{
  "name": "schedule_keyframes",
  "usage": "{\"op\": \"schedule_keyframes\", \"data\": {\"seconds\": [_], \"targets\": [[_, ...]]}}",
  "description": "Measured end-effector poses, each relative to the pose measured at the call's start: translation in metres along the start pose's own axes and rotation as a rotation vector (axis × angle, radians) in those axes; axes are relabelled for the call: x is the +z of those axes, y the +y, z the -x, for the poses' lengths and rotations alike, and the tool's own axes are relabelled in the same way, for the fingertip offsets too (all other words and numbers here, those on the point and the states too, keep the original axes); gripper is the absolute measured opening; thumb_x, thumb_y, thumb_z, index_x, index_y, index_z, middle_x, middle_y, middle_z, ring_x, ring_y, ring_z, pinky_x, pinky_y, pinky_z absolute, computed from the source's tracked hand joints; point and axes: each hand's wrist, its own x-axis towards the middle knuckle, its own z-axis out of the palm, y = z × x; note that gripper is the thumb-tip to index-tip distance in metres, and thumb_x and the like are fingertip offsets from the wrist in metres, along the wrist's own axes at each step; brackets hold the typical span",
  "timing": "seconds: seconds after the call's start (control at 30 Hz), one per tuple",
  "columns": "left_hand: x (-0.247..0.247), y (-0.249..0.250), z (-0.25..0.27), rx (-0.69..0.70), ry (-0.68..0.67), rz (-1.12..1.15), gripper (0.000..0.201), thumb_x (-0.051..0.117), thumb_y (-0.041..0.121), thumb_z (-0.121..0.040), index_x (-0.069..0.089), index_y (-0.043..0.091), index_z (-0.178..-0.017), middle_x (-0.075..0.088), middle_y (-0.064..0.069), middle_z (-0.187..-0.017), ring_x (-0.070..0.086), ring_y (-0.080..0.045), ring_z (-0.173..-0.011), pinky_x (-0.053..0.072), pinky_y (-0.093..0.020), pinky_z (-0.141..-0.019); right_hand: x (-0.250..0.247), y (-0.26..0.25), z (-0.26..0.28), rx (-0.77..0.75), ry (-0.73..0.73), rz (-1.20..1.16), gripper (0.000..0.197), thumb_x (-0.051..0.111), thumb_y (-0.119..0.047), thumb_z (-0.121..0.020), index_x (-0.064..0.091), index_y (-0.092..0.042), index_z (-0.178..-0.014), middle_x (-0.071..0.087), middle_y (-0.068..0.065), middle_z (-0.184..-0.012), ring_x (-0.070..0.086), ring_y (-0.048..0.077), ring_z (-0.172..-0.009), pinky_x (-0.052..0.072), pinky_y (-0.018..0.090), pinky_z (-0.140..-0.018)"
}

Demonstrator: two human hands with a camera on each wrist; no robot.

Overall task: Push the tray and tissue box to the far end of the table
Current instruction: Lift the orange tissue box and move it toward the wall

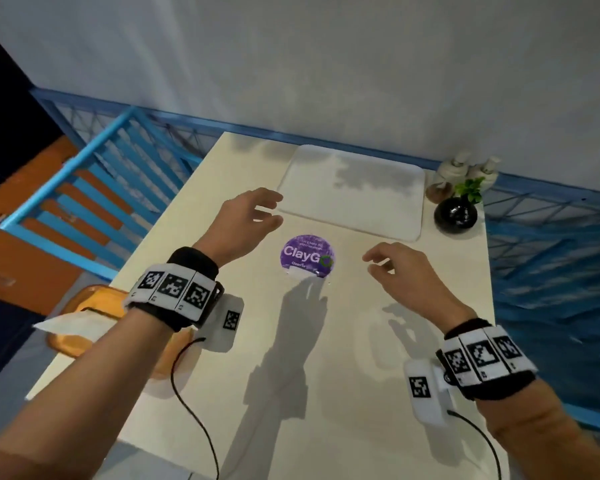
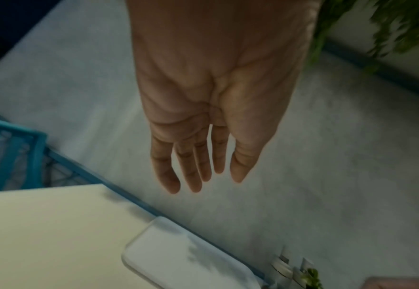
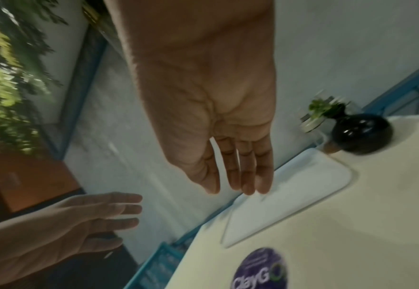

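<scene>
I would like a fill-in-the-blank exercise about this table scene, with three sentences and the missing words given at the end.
1. The white tray lies at the ____ end of the table, by the wall.
2. The orange tissue box sits at the table's near-left edge, partly hidden under the ____ forearm.
3. The round sticker between the left hand and right hand is ____ in colour.

Missing words: far; left; purple

Cream rectangular table (image 1: pixel 378 341) bearing: white rounded plastic tray (image 1: pixel 352 192) at far end; glossy black round vase (image 1: pixel 455 215) and pale dispenser bottles (image 1: pixel 456 168) far right; purple round sticker (image 1: pixel 307 255) at centre; orange tissue box (image 1: pixel 94 306) near left edge.
</scene>
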Motion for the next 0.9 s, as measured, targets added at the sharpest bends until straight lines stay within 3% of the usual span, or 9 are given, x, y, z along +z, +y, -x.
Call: {"op": "schedule_keyframes", "data": {"seconds": [0.13, 0.23, 0.33, 0.4, 0.53, 0.63, 0.7, 0.8, 0.9], "targets": [[-0.046, -0.017, 0.072, -0.015, 0.08, -0.051, 0.035, 0.058, 0.023, -0.09, 0.057, 0.021, -0.124, 0.064, 0.001, -0.119, 0.062, -0.011, -0.096, 0.04, -0.007, -0.073, 0.028, -0.051, 0.027, -0.096, -0.042, -0.097, 0.021, 0.056, -0.013, -0.09, 0.069, -0.013, -0.107, 0.067, 0.005, -0.108, 0.062, 0.018, -0.088, 0.045, 0.02, -0.076], [-0.078, -0.044, 0.113, -0.064, 0.17, -0.06, 0.032, 0.058, 0.024, -0.09, 0.059, 0.02, -0.122, 0.066, 0.001, -0.118, 0.061, -0.011, -0.099, 0.044, -0.014, -0.081, 0.057, -0.089, 0.038, -0.15, -0.112, -0.164, 0.023, 0.055, -0.012, -0.09, 0.068, -0.011, -0.109, 0.068, 0.005, -0.108, 0.063, 0.018, -0.088, 0.046, 0.011, -0.072], [-0.106, -0.08, 0.141, -0.129, 0.315, -0.057, 0.032, 0.057, 0.022, -0.092, 0.058, 0.016, -0.123, 0.064, 0.0, -0.12, 0.057, -0.012, -0.102, 0.045, -0.025, -0.09, 0.092, -0.121, 0.037, -0.182, -0.191, -0.201, 0.024, 0.055, -0.011, -0.09, 0.066, -0.011, -0.111, 0.067, 0.008, -0.108, 0.064, 0.023, -0.091, 0.049, 0.023, -0.078], [-0.123, -0.111, 0.151, -0.2, 0.399, -0.035, 0.032, 0.055, 0.019, -0.092, 0.058, 0.013, -0.124, 0.063, -0.002, -0.122, 0.057, -0.013, -0.105, 0.047, -0.029, -0.092, 0.118, -0.14, 0.032, -0.165, -0.233, -0.227, 0.025, 0.055, -0.012, -0.089, 0.065, -0.012, -0.113, 0.065, 0.006, -0.102, 0.062, 0.022, -0.091, 0.047, 0.023, -0.075], [-0.147, -0.182, 0.159, -0.375, 0.484, 0.013, 0.033, 0.054, 0.017, -0.091, 0.058, 0.009, -0.123, 0.064, -0.008, -0.123, 0.06, -0.021, -0.11, 0.049, -0.028, -0.09, 0.171, -0.17, 0.015, -0.075, -0.328, -0.216, 0.033, 0.054, -0.021, -0.091, 0.057, -0.012, -0.123, 0.061, 0.004, -0.097, 0.06, 0.022, -0.09, 0.045, 0.028, -0.075], [-0.153, -0.238, 0.161, -0.533, 0.464, 0.085, 0.036, 0.053, 0.025, -0.091, 0.057, 0.009, -0.124, 0.062, -0.01, -0.126, 0.058, -0.025, -0.117, 0.046, -0.039, -0.1, 0.205, -0.184, 0.004, 0.079, -0.42, -0.27, 0.047, 0.053, -0.034, -0.092, 0.047, -0.009, -0.132, 0.06, 0.01, -0.101, 0.064, 0.032, -0.101, 0.052, 0.042, -0.084], [-0.15, -0.269, 0.161, -0.661, 0.402, 0.23, 0.041, 0.053, 0.033, -0.091, 0.055, 0.011, -0.125, 0.059, -0.012, -0.129, 0.057, -0.027, -0.114, 0.048, -0.045, -0.099, 0.224, -0.188, -0.002, 0.198, -0.457, -0.313, 0.057, 0.052, -0.042, -0.091, 0.041, -0.011, -0.137, 0.059, 0.012, -0.11, 0.063, 0.033, -0.104, 0.054, 0.042, -0.083], [-0.139, -0.296, 0.159, -0.802, 0.237, 0.54, 0.051, 0.053, 0.045, -0.089, 0.053, 0.014, -0.128, 0.057, -0.011, -0.13, 0.053, -0.024, -0.108, 0.047, -0.044, -0.09, 0.248, -0.187, -0.007, 0.355, -0.507, -0.411, 0.068, 0.052, -0.05, -0.088, 0.035, -0.014, -0.142, 0.057, 0.011, -0.121, 0.062, 0.031, -0.106, 0.055, 0.039, -0.078], [-0.13, -0.311, 0.156, -0.857, 0.057, 0.705, 0.063, 0.054, 0.056, -0.083, 0.049, 0.017, -0.133, 0.057, -0.008, -0.127, 0.05, -0.028, -0.122, 0.044, -0.051, -0.102, 0.266, -0.185, -0.008, 0.441, -0.559, -0.494, 0.066, 0.052, -0.055, -0.085, 0.043, -0.014, -0.137, 0.059, 0.01, -0.126, 0.063, 0.029, -0.103, 0.055, 0.04, -0.076]]}}
